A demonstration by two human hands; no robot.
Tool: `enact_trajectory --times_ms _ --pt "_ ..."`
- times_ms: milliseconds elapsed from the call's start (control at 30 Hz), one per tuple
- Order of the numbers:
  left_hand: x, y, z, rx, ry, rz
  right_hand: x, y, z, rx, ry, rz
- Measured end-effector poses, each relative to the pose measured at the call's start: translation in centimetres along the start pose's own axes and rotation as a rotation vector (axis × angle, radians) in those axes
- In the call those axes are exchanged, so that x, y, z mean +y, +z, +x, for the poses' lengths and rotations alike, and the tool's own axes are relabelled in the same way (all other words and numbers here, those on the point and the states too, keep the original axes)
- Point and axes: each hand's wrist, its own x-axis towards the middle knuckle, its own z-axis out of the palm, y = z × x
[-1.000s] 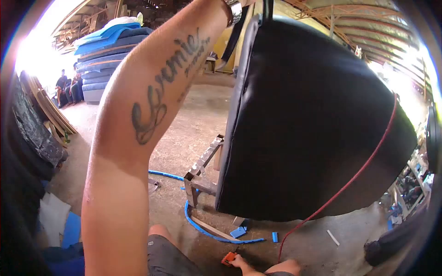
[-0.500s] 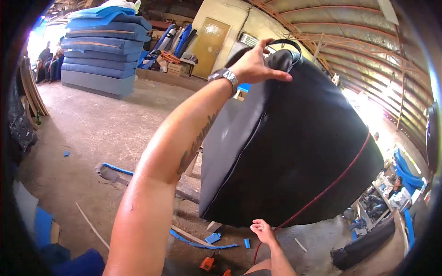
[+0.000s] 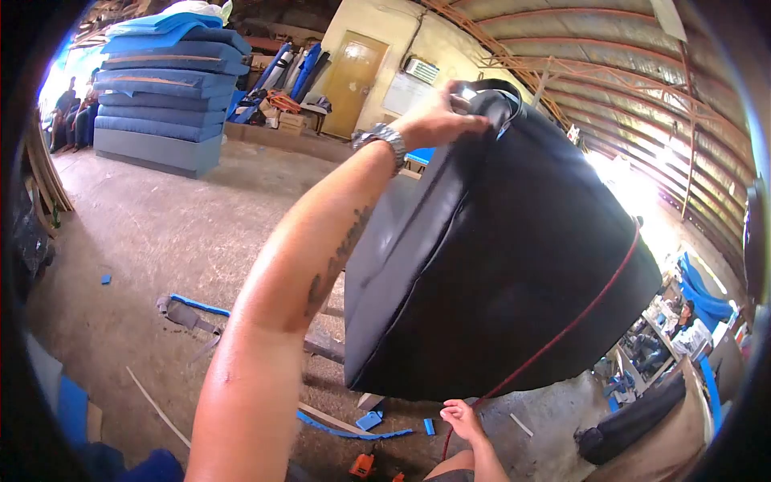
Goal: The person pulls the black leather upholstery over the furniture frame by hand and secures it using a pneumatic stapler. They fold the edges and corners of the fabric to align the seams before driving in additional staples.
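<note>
A large black upholstered piece [image 3: 514, 265], with a seam along its left side, stands tilted in front of me. My left hand [image 3: 446, 116], with a metal watch at the wrist, grips its top corner; the thumb lies on the near face and the fingers go over the far side. Beside that hand a black band [image 3: 514, 96] loops over the top. Low down, my right hand [image 3: 460, 419] is at the bottom edge with curled fingers; what they hold, if anything, is too small to make out. A red hose [image 3: 566, 325] runs across the black face and down past this hand.
Stacked blue foam pads [image 3: 165, 88] stand at the back left. Foam scraps [image 3: 369, 420], a strip [image 3: 157, 406] and an orange tool [image 3: 361, 464] lie on the floor. At right are a black roll [image 3: 630, 422] and a cluttered bench with a person [image 3: 684, 315].
The view has shifted slightly, so the background sits further left. My left hand sits a little lower and further left on the top corner. My right hand stays at the bottom edge.
</note>
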Motion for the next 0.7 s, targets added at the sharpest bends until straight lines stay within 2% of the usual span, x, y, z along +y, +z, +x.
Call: enact_trajectory --times_ms 33,67,100,133,167,200,233,267,333,367,433,500,567,600,667,700 --pt "-0.2 0.2 0.1 -0.011 -0.027 -0.087 1.4 0.7 0.5 -0.01 0.029 0.013" --pt "-2.2 0.8 1.0 0.079 0.129 -0.109 4.9 2.6 1.4 -0.082 0.084 -0.097" --pt "-1.7 1.2 0.5 0.14 -0.021 -0.153 6.7 5.4 1.0 -0.16 -0.019 -0.262" --pt "-0.4 1.5 -1.0 0.205 -0.172 -0.194 12.0 9.2 1.2 -0.293 0.173 -0.245" --pt "0.5 1.7 -2.3 0.276 -0.324 -0.23 13.5 12.6 -0.5 -0.374 0.103 -0.408" --pt "0.5 2.0 -3.3 0.336 -0.358 -0.197 15.6 15.5 -2.4 -0.517 0.234 -0.463" --pt "0.4 2.5 -4.2 0.463 -0.24 -0.112 17.4 17.6 -4.8 -0.639 0.28 -0.323" --pt "0.1 2.7 -4.7 0.498 -0.023 -0.014 28.9 22.6 -6.5 -0.558 0.075 -0.379" --pt "1.0 3.9 -5.6 0.492 0.43 0.19 22.6 23.6 -7.7 -0.657 0.215 -0.509" --pt "1.0 4.0 -4.6 0.447 0.558 0.375 21.5 24.3 -7.5 -0.66 0.228 -0.559" --pt "2.4 5.8 -3.8 0.419 0.283 0.478 20.2 24.5 -7.2 -0.642 0.244 -0.63" --pt "3.0 6.5 -3.1 0.48 0.321 0.644 19.5 24.3 -7.5 -0.622 0.242 -0.712" --pt "5.0 7.1 -4.0 0.473 0.062 0.41 19.5 23.2 -8.8 -0.606 0.238 -0.803" --pt "5.0 7.0 -3.9 0.46 0.023 0.41 19.4 22.5 -9.3 -0.597 0.232 -0.839" --pt "3.9 7.2 -3.0 0.544 0.146 0.39 19.3 21.5 -9.5 -0.57 0.22 -0.894" --pt "4.7 7.3 -3.5 0.526 0.109 0.369 19.7 21.2 -9.7 -0.559 0.224 -0.908"
